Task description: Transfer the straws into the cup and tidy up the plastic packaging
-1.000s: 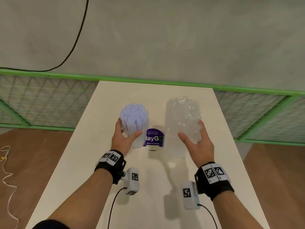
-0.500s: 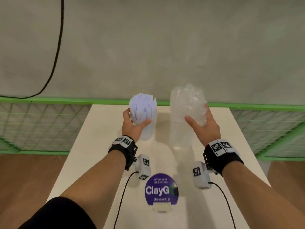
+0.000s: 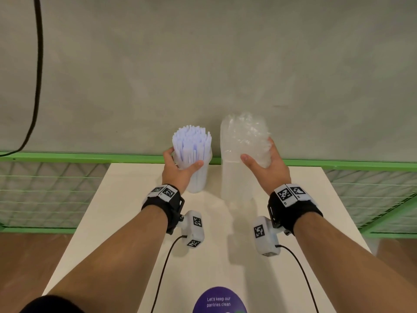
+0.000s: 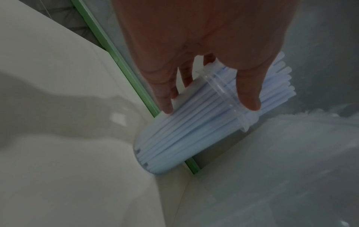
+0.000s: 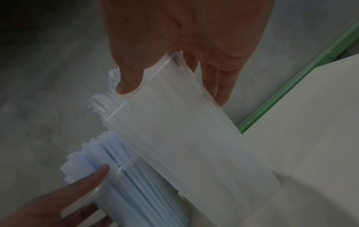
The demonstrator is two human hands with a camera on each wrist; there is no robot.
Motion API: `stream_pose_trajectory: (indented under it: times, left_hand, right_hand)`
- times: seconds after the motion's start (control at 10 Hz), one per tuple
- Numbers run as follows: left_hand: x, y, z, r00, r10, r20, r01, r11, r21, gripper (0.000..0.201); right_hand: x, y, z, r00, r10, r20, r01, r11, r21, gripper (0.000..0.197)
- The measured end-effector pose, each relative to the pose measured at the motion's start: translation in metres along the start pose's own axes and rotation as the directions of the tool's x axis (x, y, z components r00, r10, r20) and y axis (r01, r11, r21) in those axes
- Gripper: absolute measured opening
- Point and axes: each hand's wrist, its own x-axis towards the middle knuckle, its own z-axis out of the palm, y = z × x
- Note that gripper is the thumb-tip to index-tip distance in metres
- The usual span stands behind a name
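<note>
The left hand [image 3: 178, 169] grips the clear cup [image 3: 195, 177], packed with straws [image 3: 191, 141], standing near the surface [image 3: 126, 211] far edge. The right hand [image 3: 266, 168] clutches the crumpled plastic packaging [image 3: 243, 141] (apparently empty). A careless release could tip the top-heavy cup, scattering straws.

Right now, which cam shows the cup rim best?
Left wrist: the clear cup fills mid-frame, its rim a sharp ring round the straws, the left hand's thumb across it. Right wrist shows part of the rim at the lower left. In the head view it is small, half hidden by the hand.
</note>
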Motion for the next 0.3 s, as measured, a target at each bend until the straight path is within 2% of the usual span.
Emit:
stream_pose_trajectory:
  times: [0.2, 0.3]
  left_hand:
    - [-0.002, 0.005, 0.0, 0.999, -0.024, 0.022, 0.024, 1.0, -0.008, 0.087]
    - [-0.005, 0.01, -0.002, 0.998, -0.046, -0.036, 0.047, 0.999, 0.028, 0.115]
  right_hand:
    - [0.003, -0.005, 0.0, 1.0, 0.011, 0.023, -0.011, 1.0, 0.013, 0.097]
    - [0.0, -0.008, -0.001, 1.0, 0.004, 0.019, -0.005, 0.999, 0.045, 0.102]
